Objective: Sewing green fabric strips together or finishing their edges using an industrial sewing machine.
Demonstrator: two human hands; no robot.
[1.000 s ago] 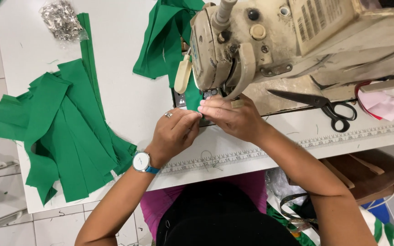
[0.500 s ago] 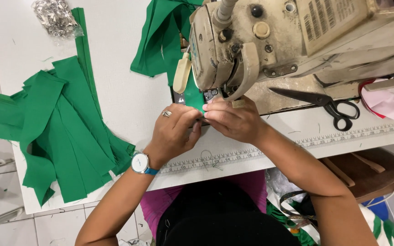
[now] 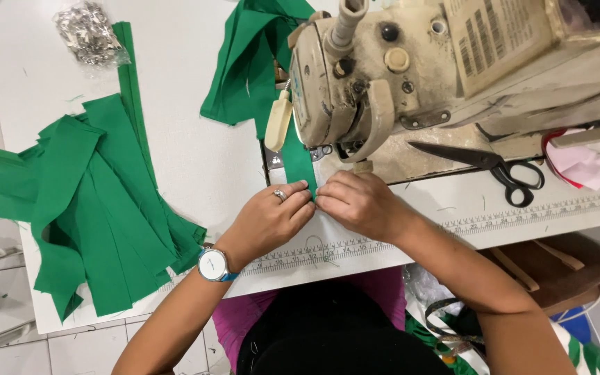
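A white counter (image 3: 196, 160) over a tiled floor carries one worn sewing machine (image 3: 411, 69). I see both hands together, left hand (image 3: 269, 219) and right hand (image 3: 359, 205), fingertips pinching one green strip (image 3: 298, 158) just before the presser foot. My worry: fingers this near the needle could be caught, or the strip could feed crooked. I count one pair of scissors (image 3: 494, 167), one pile of green pieces (image 3: 85, 201) and one wristwatch (image 3: 212, 264).

strip pile (image 3: 92, 201) left on table (image 3: 196, 160) | sewing machine (image 3: 453, 62) right | scissors (image 3: 487, 163) before machine
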